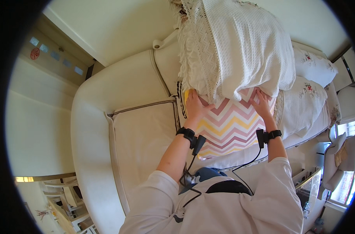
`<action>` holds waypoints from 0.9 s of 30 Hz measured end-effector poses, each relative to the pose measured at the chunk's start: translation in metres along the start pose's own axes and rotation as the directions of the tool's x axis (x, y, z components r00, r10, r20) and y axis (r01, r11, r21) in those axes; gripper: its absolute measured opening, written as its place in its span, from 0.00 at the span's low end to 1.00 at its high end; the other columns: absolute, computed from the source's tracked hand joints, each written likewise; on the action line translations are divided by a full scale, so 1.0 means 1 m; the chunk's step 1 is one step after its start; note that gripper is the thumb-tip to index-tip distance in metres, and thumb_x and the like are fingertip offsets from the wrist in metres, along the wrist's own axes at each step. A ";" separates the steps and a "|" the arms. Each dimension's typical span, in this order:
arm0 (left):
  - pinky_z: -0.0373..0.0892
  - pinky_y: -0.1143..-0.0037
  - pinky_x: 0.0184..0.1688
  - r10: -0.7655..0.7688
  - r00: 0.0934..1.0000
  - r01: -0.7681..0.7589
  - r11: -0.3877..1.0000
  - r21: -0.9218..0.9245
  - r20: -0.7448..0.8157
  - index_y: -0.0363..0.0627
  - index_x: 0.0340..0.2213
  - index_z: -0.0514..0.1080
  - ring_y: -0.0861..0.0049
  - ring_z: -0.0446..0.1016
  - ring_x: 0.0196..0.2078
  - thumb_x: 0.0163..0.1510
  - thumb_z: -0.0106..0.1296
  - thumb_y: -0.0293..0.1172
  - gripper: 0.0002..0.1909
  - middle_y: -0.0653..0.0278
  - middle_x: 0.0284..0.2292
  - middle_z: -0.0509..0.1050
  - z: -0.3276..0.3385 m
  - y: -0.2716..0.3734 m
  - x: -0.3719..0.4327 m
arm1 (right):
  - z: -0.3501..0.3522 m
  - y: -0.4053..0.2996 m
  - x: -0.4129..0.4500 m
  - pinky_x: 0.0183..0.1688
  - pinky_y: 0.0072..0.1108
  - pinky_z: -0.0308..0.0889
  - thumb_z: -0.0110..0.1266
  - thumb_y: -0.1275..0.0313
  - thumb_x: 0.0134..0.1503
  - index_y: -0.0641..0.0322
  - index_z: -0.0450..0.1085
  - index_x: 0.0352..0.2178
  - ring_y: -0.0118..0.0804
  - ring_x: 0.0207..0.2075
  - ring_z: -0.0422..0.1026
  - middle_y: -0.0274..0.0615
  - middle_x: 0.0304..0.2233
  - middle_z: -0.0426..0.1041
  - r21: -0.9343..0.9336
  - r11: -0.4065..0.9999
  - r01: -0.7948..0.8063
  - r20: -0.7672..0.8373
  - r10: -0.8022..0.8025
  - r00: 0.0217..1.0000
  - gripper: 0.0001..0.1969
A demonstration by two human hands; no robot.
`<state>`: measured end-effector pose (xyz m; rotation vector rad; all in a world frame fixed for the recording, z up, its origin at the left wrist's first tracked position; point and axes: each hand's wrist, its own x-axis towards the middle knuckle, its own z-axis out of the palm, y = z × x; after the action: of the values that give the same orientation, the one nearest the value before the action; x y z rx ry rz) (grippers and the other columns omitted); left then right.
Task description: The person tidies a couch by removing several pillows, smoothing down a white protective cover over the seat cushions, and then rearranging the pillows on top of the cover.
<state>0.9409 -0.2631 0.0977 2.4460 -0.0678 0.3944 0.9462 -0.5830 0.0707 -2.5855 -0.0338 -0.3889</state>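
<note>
A cushion [228, 125] with pink, yellow and white zigzag stripes lies on the sofa seat in front of me. At its upper left side, my left hand [196, 106] rests with the thumb spread inward. My right hand [262, 105] lies on the upper right part of the cushion, thumb also spread and fingers pointing away from me. Just beyond both hands hangs a white textured throw [247, 49] with a lace and fringe border [202, 58]. Its lower edge covers the cushion's top, close to my fingertips. A black-and-white striped edge [181, 101] shows beside my left hand.
The cream sofa's armrest [92, 140] curves along the left, beside a bare seat cushion [142, 125]. Flower-embroidered white covers [304, 102] lie to the right. Cables [247, 161] run from my black wristbands. A glass-topped table [309, 181] and an armchair [338, 163] stand at right.
</note>
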 end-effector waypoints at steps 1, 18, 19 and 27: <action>0.59 0.67 0.49 0.010 1.000 -0.010 1.000 -0.004 0.004 0.29 0.47 0.56 0.55 0.60 0.49 0.27 0.65 0.48 0.49 0.44 0.45 0.61 -0.001 0.006 0.002 | -0.002 0.004 0.001 0.55 0.31 0.51 0.53 0.59 0.47 0.64 0.60 0.48 0.50 0.54 0.54 0.55 0.51 0.57 -0.003 1.000 -0.008 -0.008 0.008 1.000 0.29; 0.65 0.78 0.36 0.015 0.990 0.098 0.650 -0.754 0.142 0.29 0.35 0.66 0.77 0.70 0.35 0.46 0.56 0.38 0.22 0.57 0.31 0.71 -0.043 0.000 0.029 | -0.016 -0.030 0.115 0.47 0.31 0.62 0.51 0.63 0.50 0.62 0.60 0.45 0.40 0.41 0.68 0.45 0.40 0.68 0.909 0.288 -0.300 0.156 0.433 0.888 0.23; 0.65 0.78 0.38 -0.051 0.997 0.081 0.716 -0.693 0.063 0.30 0.37 0.65 0.77 0.70 0.37 0.47 0.54 0.41 0.24 0.57 0.34 0.70 -0.046 -0.008 0.035 | -0.023 -0.027 0.114 0.46 0.30 0.63 0.50 0.66 0.51 0.63 0.60 0.45 0.40 0.39 0.69 0.45 0.39 0.69 0.517 0.855 -0.041 0.038 0.025 0.999 0.21; 0.65 0.78 0.42 -0.177 0.955 0.284 0.303 -0.910 0.239 0.33 0.48 0.60 0.76 0.68 0.42 0.50 0.50 0.49 0.33 0.57 0.43 0.68 -0.132 0.055 0.097 | -0.092 -0.125 0.087 0.48 0.56 0.52 0.45 0.61 0.54 0.63 0.55 0.50 0.49 0.48 0.63 0.48 0.47 0.63 0.872 -0.333 -0.359 0.474 0.387 0.791 0.25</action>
<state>0.9902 -0.2209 0.2576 1.2286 0.0241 0.0347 0.9925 -0.5252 0.2331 -0.7387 0.4041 0.0033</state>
